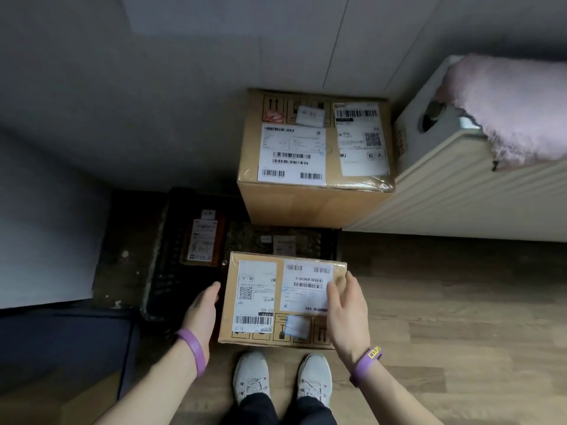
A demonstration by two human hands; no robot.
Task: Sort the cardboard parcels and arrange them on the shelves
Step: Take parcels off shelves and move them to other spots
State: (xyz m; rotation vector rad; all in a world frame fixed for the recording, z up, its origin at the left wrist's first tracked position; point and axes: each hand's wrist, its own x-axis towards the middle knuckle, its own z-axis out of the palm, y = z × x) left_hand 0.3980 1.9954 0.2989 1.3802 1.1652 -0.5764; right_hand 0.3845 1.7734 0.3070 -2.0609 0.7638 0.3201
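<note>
- Fingers (337,289) of the right hand (346,311) are loosely spread and only slightly bent. They lie over the right part of the top face of the near cardboard parcel (260,302), above its white shipping label, and grip nothing. Whether they touch the top or hover just above it cannot be told.
- Fingers (213,289) of the left hand (202,308) are straight and held together, edge-on beside the parcel's left side wall. They are just beside it or touching it and hold nothing.
- The near cardboard parcel sits on the wooden floor (460,302) between the two hands, just ahead of the white shoes (251,375). Its top looks somewhat wider across than deep, so the hands bracket its wider span. Both are about equally near; the right is over the top, the left down the side.
- My judgement: a two-handed lift needs the right hand to slip to the right wall, opposite the left.
- Beyond it, well apart, a larger cardboard parcel (313,154) stands against the wall beside a white radiator (460,194).
- Dark wrapped packages (171,256) lie to the left on the floor.
- No shelves are in view.
</note>
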